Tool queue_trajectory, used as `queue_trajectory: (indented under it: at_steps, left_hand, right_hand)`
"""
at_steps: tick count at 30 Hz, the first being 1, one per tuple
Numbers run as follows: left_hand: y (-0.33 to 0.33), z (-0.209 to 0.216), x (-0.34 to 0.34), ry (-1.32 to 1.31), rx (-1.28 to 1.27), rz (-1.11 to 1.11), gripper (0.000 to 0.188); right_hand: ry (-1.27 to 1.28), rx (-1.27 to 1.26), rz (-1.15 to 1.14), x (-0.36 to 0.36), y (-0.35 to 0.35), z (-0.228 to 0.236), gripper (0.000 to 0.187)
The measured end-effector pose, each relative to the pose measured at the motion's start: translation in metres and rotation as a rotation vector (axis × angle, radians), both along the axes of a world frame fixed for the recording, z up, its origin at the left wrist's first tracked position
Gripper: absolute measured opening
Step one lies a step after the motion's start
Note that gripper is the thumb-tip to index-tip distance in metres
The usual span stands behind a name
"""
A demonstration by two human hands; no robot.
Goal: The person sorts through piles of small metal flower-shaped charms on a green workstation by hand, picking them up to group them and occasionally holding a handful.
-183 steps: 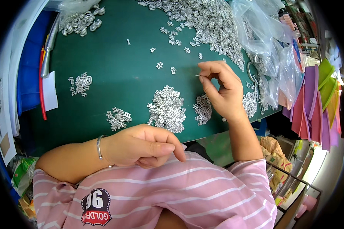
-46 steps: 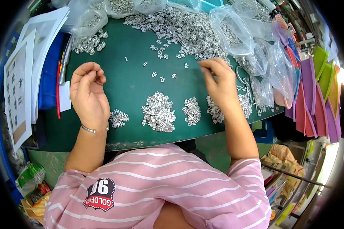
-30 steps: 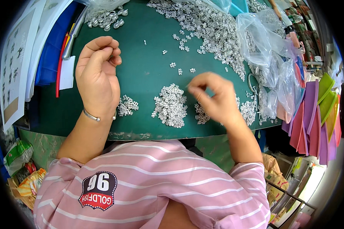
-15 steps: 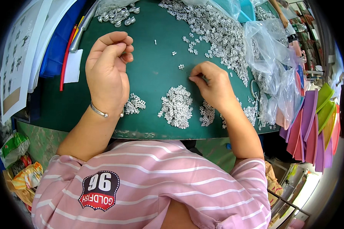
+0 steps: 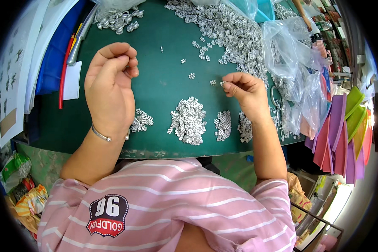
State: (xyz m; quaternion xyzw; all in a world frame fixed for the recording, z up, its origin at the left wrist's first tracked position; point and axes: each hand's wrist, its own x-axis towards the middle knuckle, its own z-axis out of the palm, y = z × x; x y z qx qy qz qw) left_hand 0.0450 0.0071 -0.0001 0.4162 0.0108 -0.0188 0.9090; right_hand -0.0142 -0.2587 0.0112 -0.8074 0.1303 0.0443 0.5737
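Observation:
My right hand (image 5: 251, 95) pinches a small silver metal piece (image 5: 222, 83) between thumb and fingertips, just above the green tabletop. Left of those fingertips lies a loose metal piece (image 5: 213, 82), and another loose piece (image 5: 192, 76) sits further left. My left hand (image 5: 110, 86) is held with curled fingers and the thumb pressed against them; whatever it may hold is hidden. Nearer to me are a broad pile of small metal pieces (image 5: 187, 122), a small pile (image 5: 142, 120) beside my left wrist, a narrow pile (image 5: 223, 126), and one more pile (image 5: 244, 127) by my right wrist.
A large heap of metal pieces (image 5: 235, 40) spreads across the far right, beside clear plastic bags (image 5: 283, 52). Silver rings (image 5: 119, 21) lie at the far left, near a knife (image 5: 82, 40) and a red pencil (image 5: 65, 73). Coloured bins (image 5: 338, 130) stand at the right.
My right hand has shifted rightward, and a metal piece now shows at its fingertips. Another piece is visible on the table where the hand was. My left hand keeps its pose; the view has shifted slightly.

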Motion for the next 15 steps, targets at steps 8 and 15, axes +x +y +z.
queue_trajectory:
  at_steps: [8, 15]
  left_hand:
    - [-0.002, 0.000, -0.001, 0.024, -0.002, 0.004, 0.016]
    - [-0.002, 0.000, -0.001, 0.034, 0.000, 0.013, 0.016]
  right_hand:
    - [-0.063, -0.404, 0.009, 0.006, 0.016, -0.009, 0.011]
    - [-0.237, -0.665, 0.140, 0.009, 0.025, -0.006, 0.010]
